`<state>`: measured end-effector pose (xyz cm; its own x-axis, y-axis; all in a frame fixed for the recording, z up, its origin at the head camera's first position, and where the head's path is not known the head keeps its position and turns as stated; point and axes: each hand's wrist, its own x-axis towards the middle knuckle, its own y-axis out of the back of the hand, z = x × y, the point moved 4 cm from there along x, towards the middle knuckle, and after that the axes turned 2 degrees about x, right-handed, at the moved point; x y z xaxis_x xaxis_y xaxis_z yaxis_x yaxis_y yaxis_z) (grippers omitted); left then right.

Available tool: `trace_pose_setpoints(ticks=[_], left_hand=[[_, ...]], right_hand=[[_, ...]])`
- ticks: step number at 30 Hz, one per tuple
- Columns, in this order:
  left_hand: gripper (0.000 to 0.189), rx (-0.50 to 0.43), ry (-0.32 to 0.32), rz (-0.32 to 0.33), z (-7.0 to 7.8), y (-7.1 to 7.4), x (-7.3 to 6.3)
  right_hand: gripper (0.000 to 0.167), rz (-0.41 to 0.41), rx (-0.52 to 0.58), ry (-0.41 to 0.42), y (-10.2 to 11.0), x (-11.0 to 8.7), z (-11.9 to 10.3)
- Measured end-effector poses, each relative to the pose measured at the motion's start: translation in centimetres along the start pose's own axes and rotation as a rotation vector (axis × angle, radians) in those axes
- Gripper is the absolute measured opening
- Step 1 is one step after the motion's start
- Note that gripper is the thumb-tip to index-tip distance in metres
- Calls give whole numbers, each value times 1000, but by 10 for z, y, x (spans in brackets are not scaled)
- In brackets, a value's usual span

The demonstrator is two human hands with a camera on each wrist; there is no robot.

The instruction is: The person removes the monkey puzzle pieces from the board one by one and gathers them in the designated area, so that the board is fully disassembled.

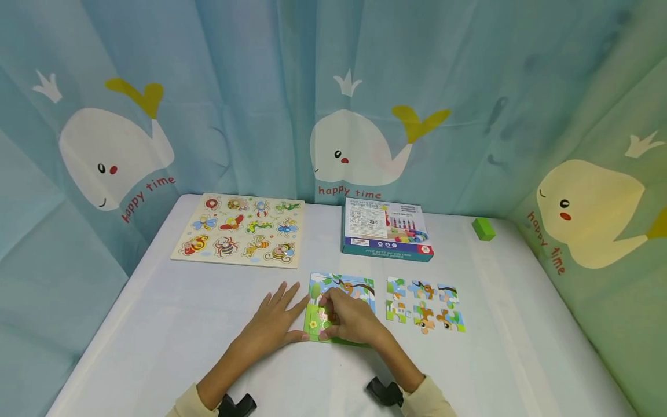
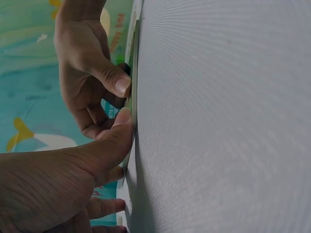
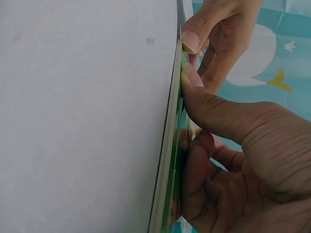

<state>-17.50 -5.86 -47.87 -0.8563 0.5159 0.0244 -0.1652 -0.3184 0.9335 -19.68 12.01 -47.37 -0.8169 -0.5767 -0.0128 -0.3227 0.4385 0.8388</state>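
**Both hands at the jigsaw board**

The jigsaw board (image 1: 339,279) lies at lower centre on the white bench (image 1: 495,370). The left hand (image 1: 268,327), fingers spread, touches its left edge; the right hand (image 1: 355,317) curls over it, whether pinching a piece I cannot tell. Loose pieces (image 1: 424,314) lie right; at centre, beyond, a box (image 1: 387,229); left of that, an insect board (image 1: 239,231).
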Motion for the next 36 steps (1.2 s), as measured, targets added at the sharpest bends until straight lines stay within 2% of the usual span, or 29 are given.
trace_pose_setpoints(ticks=[19,36], left_hand=[[72,11,0,-1,0,-1,-1],[72,30,9,-19,0,-2,0]], right_hand=[[53,-11,29,-23,0,0,0],[50,18,-6,-12,-1,1,-3]])
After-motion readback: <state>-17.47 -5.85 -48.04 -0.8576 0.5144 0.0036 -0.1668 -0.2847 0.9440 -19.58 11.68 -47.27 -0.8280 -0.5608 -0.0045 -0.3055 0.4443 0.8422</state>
